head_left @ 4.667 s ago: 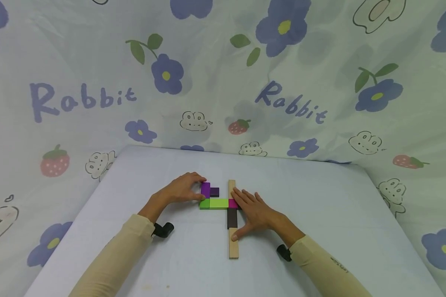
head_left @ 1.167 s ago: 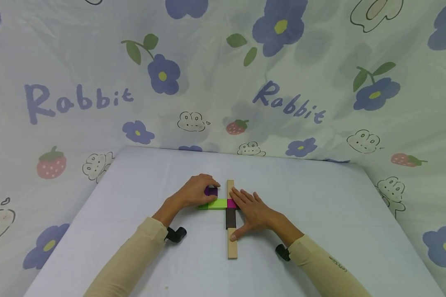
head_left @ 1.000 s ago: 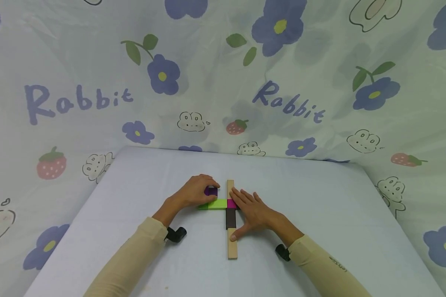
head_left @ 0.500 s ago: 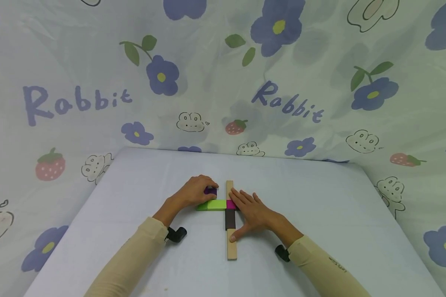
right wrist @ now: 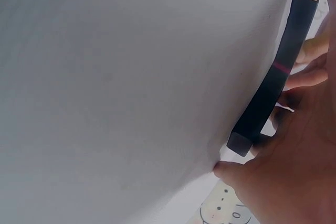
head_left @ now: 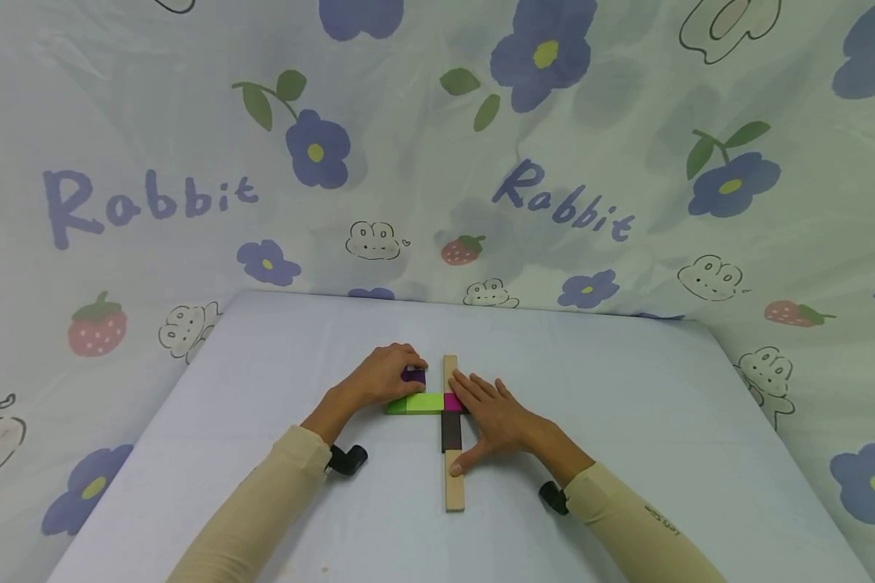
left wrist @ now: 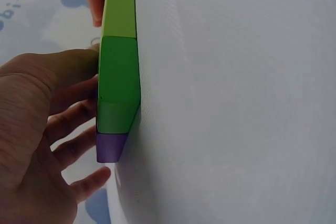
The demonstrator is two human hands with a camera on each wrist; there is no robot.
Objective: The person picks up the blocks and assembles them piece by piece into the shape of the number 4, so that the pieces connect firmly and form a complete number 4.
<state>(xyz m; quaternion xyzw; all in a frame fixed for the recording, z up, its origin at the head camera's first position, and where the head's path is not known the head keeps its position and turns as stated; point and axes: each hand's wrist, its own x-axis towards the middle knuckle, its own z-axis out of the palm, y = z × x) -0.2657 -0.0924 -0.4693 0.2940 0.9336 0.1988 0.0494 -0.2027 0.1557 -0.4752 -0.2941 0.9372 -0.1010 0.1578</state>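
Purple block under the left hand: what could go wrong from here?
1. The left hand covers most of the purple block, so its alignment with the wooden strip is hard to judge.
2. A sideways push could shift the light green block and magenta block.
3. The right hand only rests flat beside the strip; the strip may slide.

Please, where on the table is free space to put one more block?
Free: the table right of the right hand, the far strip behind the wooden bar, and left of the left hand. Crowded: the middle, where green blocks and both hands meet the bar.
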